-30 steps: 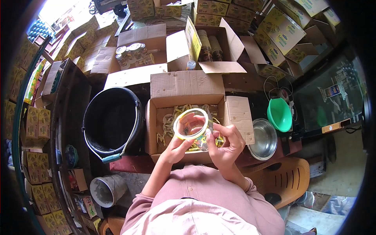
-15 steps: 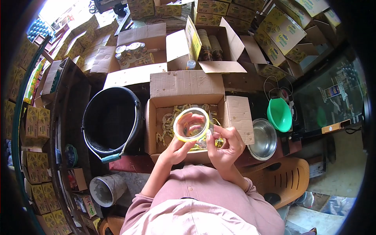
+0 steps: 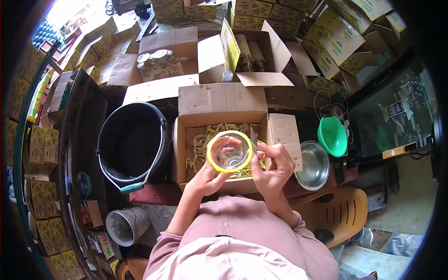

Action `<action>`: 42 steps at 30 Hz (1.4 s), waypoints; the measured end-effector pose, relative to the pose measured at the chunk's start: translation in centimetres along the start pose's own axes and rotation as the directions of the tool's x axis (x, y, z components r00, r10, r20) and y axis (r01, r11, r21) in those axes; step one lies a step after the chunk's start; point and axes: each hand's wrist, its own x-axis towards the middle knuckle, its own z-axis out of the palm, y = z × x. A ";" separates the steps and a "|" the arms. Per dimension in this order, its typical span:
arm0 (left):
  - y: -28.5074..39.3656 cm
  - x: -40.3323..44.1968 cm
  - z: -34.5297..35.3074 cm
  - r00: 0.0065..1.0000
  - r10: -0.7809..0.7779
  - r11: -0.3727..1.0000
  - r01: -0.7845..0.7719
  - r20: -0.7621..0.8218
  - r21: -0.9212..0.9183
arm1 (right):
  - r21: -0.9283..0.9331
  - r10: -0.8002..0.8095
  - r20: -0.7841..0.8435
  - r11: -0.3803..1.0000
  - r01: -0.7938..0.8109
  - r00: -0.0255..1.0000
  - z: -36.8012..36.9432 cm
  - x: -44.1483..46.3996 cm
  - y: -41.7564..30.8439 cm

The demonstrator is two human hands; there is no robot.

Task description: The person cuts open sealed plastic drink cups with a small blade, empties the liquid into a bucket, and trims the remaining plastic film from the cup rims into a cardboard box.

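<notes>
My left hand [image 3: 207, 179] is wrapped round a clear plastic jar [image 3: 231, 156] with a yellow rim, its open mouth tilted up toward me. Beside the jar, my right hand [image 3: 274, 164] is closed on a knife; its thin grey blade [image 3: 253, 138] points up along the rim's right side. The handle is hidden by the fingers, and a bit of yellow shows near them. Both hands are over the near side of an open cardboard box [image 3: 221, 100], where many curled yellow strips [image 3: 199, 144] lie.
A black bucket [image 3: 105, 140] with a wire handle stands left of the box. To the right are a steel bowl [image 3: 313, 170] and a green bowl [image 3: 332, 136]. Behind, an open carton [image 3: 163, 84] holds several jars. An orange chair [image 3: 347, 212] is at lower right.
The jar has turned slightly, its mouth facing me more. My right hand has shifted a little right, and the knife blade now shows clearly upright beside the rim.
</notes>
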 end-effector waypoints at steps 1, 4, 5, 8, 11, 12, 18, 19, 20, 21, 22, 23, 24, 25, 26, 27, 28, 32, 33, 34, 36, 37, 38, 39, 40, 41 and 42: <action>0.0 0.0 0.0 1.000 0.007 1.000 -0.007 -0.006 0.005 | -0.005 0.005 0.005 1.000 -0.005 1.000 0.0 -0.2 0.1; 0.0 0.1 -0.2 1.000 0.012 1.000 -0.012 -0.010 0.019 | -0.009 0.015 0.010 1.000 -0.015 1.000 0.0 -0.4 0.2; 0.0 0.1 -0.2 1.000 -0.002 1.000 0.002 -0.003 0.016 | -0.008 0.020 0.007 1.000 -0.020 1.000 0.0 -0.4 0.2; -0.1 -0.1 -0.1 1.000 -0.029 0.999 0.029 0.009 0.017 | 0.011 0.016 0.002 1.000 -0.016 1.000 -0.1 -0.1 0.3; 0.2 -0.1 -0.3 0.999 -0.041 0.998 0.041 -0.003 0.049 | 0.031 0.029 0.025 0.999 -0.030 0.999 -0.2 -0.1 0.4; 0.4 -0.1 -0.4 0.999 -0.044 0.997 0.044 -0.009 0.064 | 0.036 0.038 0.037 0.999 -0.040 0.999 -0.2 -0.1 0.5; 0.6 -0.1 -0.4 0.993 -0.115 0.993 0.114 0.015 0.015 | 0.025 0.023 0.034 0.999 -0.023 0.999 -0.4 0.1 0.9; 0.6 -0.1 -0.5 0.994 -0.109 0.994 0.109 0.002 0.027 | 0.035 0.025 0.043 0.999 -0.027 0.999 -0.4 0.1 0.8; 0.6 -0.2 -0.6 0.995 -0.103 0.994 0.103 -0.012 0.039 | 0.045 0.027 0.053 0.999 -0.029 0.998 -0.4 0.2 0.7; 0.6 -0.2 -0.7 0.995 -0.096 0.994 0.098 -0.028 0.052 | 0.056 0.028 0.065 0.998 -0.031 0.998 -0.5 0.2 0.6; 0.7 -0.2 -0.8 0.994 -0.103 0.993 0.104 -0.029 0.050 | 0.060 0.031 0.080 0.998 -0.036 0.996 -0.5 0.1 0.6; 0.9 -0.1 -1.0 0.994 -0.109 0.993 0.111 -0.029 0.049 | 0.064 0.035 0.094 0.997 -0.041 0.995 -0.5 0.0 0.6; 1.1 0.1 -1.0 0.993 -0.116 0.992 0.118 -0.029 0.046 | 0.067 0.039 0.109 0.997 -0.046 0.993 -0.5 -0.1 0.6; 1.2 0.2 -1.0 0.993 -0.115 0.992 0.116 -0.018 0.052 | 0.059 0.034 0.104 0.997 -0.041 0.994 -0.5 -0.1 0.7; 1.3 0.3 -1.0 0.993 -0.114 0.992 0.115 -0.006 0.059 | 0.051 0.030 0.097 0.998 -0.036 0.995 -0.4 0.0 0.7; 1.4 0.4 -1.0 0.994 -0.113 0.991 0.112 0.005 0.066 | 0.043 0.025 0.091 0.999 -0.030 0.996 -0.3 0.0 0.8; 1.3 0.3 -0.9 0.993 -0.115 0.992 0.115 0.000 0.060 | 0.054 0.025 0.095 0.998 -0.030 0.995 -0.4 0.0 0.9; 1.1 0.2 -0.8 0.993 -0.111 0.993 0.112 -0.027 0.042 | 0.089 0.073 0.093 0.993 -0.081 0.993 -0.5 -0.1 1.3; 1.1 0.3 -0.9 0.994 -0.108 0.993 0.109 -0.032 0.039 | 0.095 0.098 0.086 0.990 -0.106 0.991 -0.5 -0.2 1.3; 1.0 0.3 -0.9 0.994 -0.109 0.993 0.110 -0.033 0.039 | 0.095 0.099 0.088 0.990 -0.108 0.991 -0.5 -0.2 1.2; 0.8 0.3 -1.0 0.993 -0.111 0.993 0.112 -0.031 0.039 | 0.092 0.104 0.089 0.989 -0.112 0.991 -0.5 -0.2 1.1; 0.8 0.4 -1.0 0.995 -0.102 0.993 0.103 -0.018 0.051 | 0.093 0.096 0.091 0.990 -0.105 0.991 -0.5 -0.1 1.1; 0.9 0.5 -1.0 0.996 -0.093 0.994 0.093 -0.004 0.062 | 0.094 0.088 0.094 0.991 -0.097 0.992 -0.5 0.2 1.0; 0.9 0.6 -1.0 0.996 -0.084 0.994 0.083 0.009 0.075 | 0.096 0.080 0.097 0.991 -0.089 0.992 -0.5 0.3 1.0; 0.8 0.6 -1.0 0.998 -0.064 0.995 0.062 0.020 0.081 | 0.095 0.078 0.101 0.992 -0.088 0.992 -0.5 0.3 1.1; 0.6 0.6 -1.1 0.999 -0.043 0.995 0.040 0.031 0.087 | 0.095 0.076 0.106 0.992 -0.086 0.991 -0.4 0.4 1.1; 0.6 0.7 -1.1 0.999 -0.024 0.996 0.020 0.041 0.092 | 0.095 0.075 0.113 0.992 -0.085 0.991 -0.4 0.3 1.2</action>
